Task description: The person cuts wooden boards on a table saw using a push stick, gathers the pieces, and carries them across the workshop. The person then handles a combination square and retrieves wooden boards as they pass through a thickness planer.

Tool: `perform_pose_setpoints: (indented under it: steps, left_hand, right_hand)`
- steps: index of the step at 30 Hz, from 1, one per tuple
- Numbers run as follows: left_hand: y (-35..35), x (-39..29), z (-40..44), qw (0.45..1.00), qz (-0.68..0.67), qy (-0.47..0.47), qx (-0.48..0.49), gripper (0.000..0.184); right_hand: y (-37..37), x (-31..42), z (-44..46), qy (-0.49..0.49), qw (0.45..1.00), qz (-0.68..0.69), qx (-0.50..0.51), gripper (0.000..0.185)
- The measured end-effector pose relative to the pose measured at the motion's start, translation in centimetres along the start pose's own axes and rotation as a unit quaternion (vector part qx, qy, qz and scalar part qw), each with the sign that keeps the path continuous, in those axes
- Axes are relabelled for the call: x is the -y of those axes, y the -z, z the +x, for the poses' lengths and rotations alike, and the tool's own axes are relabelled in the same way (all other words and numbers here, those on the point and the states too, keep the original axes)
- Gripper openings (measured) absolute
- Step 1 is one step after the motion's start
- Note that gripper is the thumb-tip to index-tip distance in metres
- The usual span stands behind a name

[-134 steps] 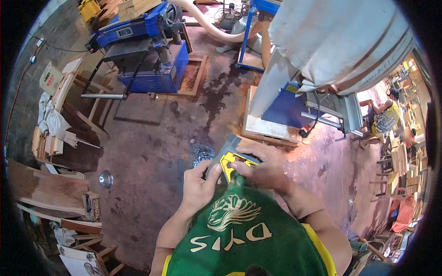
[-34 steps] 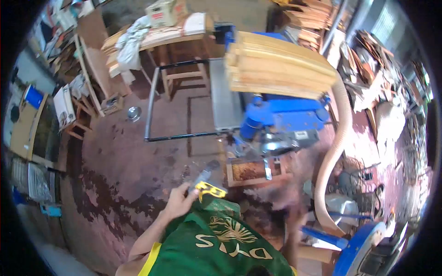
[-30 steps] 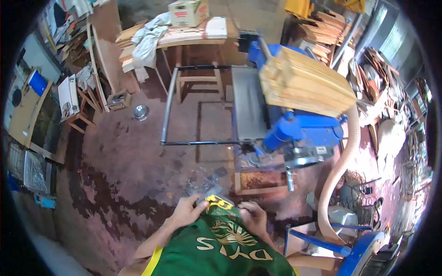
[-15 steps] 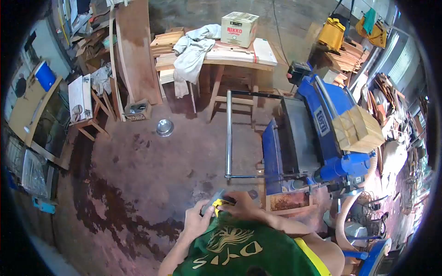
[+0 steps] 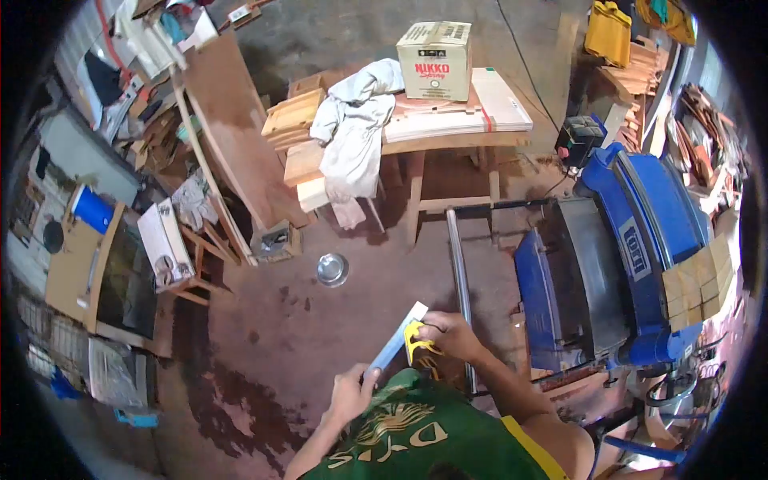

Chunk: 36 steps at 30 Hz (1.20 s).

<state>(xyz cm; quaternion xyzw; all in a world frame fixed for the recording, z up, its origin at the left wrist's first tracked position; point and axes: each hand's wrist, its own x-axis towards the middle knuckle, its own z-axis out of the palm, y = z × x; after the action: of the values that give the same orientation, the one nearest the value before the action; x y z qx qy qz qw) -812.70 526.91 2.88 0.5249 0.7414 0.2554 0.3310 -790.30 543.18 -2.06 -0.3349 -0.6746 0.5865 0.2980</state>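
A flat, straight blue-grey bar (image 5: 392,350) with a pale tip slants up and to the right in front of the green shirt. My left hand (image 5: 350,392) is closed around its lower end. Near the upper end, my right hand (image 5: 452,334) is closed on a yellow piece (image 5: 414,340) with a curved outline, which sits against the bar. Whether the yellow piece and the bar are one tool, I cannot tell. Some of the right fingers are hidden behind the hand.
A blue machine (image 5: 640,240) with a metal roller frame (image 5: 460,296) stands to my right. Ahead, a wooden table (image 5: 448,142) bears a carton (image 5: 434,68), boards and a cloth (image 5: 352,136). A metal bowl (image 5: 332,270) lies on the floor. Left are a small stand (image 5: 166,240) and planks.
My hands have moved apart, and the bar now shows at length between them. My right hand is higher, with the yellow piece. The view has shifted, so the surroundings appear further right.
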Motion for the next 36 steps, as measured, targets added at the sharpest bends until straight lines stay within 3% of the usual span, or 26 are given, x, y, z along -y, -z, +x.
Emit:
perform_pose_setpoints:
  steps: [2,4,5,8,10,11,13,15,18,22,24,25,26,27,28,29,31,32,33,36]
  left_hand:
    - [2.0,-0.9,4.3,0.999,-0.052,0.013,0.008,0.028]
    - [2.7,-2.4,8.6,0.985,-0.156,0.061,0.035,0.029]
    - [2.4,-3.1,10.8,0.982,-0.181,0.037,0.036,0.028]
    - [1.0,-7.1,18.3,0.972,-0.223,-0.02,0.068,0.023]
    - [-1.3,-9.7,24.3,0.949,-0.296,-0.041,0.101,0.02]
    - [-2.2,-11.9,27.0,0.942,-0.309,-0.06,0.115,0.019]
    - [-4.4,-16.2,33.1,0.927,-0.335,-0.088,0.146,0.019]
    - [-7.5,-19.4,39.9,0.904,-0.37,-0.098,0.189,0.019]
    - [-12.9,-25.1,49.9,0.876,-0.435,-0.03,0.205,0.013]
    - [-20.8,-31.0,64.1,0.83,-0.489,-0.046,0.265,0.007]
    - [-25.7,-31.0,72.5,0.831,-0.473,0.017,0.291,0.01]
    - [-28.6,-30.0,76.9,0.843,-0.471,-0.017,0.259,0.012]
    - [-28.7,-30.9,77.5,0.869,-0.417,0.044,0.262,0.015]
    - [-30.0,-30.6,79.2,0.88,-0.405,0.042,0.245,0.022]
    - [-29.9,-30.5,79.8,0.853,-0.442,0.067,0.269,0.023]
    - [-30.7,-29.1,82.5,0.832,-0.471,0.012,0.293,0.025]
    - [-29.7,-28.5,83.3,0.821,-0.48,0.039,0.305,0.034]
    - [-27.5,-29.1,79.3,0.826,-0.475,-0.02,0.302,0.032]
    - [-27.3,-29.1,80.4,0.837,-0.459,-0.018,0.297,0.028]
    - [-23.2,-29.9,73.1,0.894,-0.365,-0.176,0.191,0.035]
  right_hand:
    - [1.1,1.5,2.5,-0.027,0.985,0.16,-0.056,0.048]
    - [1.8,-0.1,3.7,-0.035,0.924,0.344,-0.164,0.065]
    - [2.8,-1.7,3.8,-0.047,0.894,0.408,-0.18,0.071]
    - [4.5,-4.7,1.3,-0.088,0.903,0.303,-0.291,0.067]
    - [4.2,-7.6,-1.9,-0.164,0.911,0.026,-0.378,0.058]
    - [3.7,-8.6,-3.6,-0.19,0.882,-0.144,-0.407,0.053]
    - [1.7,-12.1,-6.5,-0.148,0.815,-0.311,-0.466,0.045]
    - [-0.4,-14.2,-8.4,-0.18,0.767,-0.378,-0.487,0.042]
    - [-2.6,-13.9,-7.6,-0.245,0.748,-0.309,-0.534,0.042]
    - [-4.0,-15.6,-5.4,-0.415,0.593,-0.336,-0.603,0.026]
    - [-3.4,-14.0,-2.9,-0.432,0.5,-0.365,-0.656,0.021]
    - [-3.7,-14.2,-2.4,-0.456,0.461,-0.377,-0.662,0.021]
    - [-3.7,-14.5,-2.1,-0.478,0.419,-0.389,-0.667,0.022]
    - [-3.8,-14.3,-1.2,-0.498,0.396,-0.37,-0.677,0.022]
    - [-3.9,-14.1,-0.5,-0.539,0.373,-0.346,-0.672,0.022]
    - [-4.1,-13.8,0.1,-0.575,0.355,-0.318,-0.665,0.023]
    - [-4.7,-13.1,1.6,-0.609,0.325,-0.286,-0.664,0.023]
    - [-4.5,-12.9,1.5,-0.609,0.31,-0.288,-0.671,0.023]
    - [-4.3,-12.9,1.5,-0.605,0.298,-0.293,-0.677,0.023]
    - [-4.4,-13.5,1.3,-0.608,0.288,-0.31,-0.672,0.025]
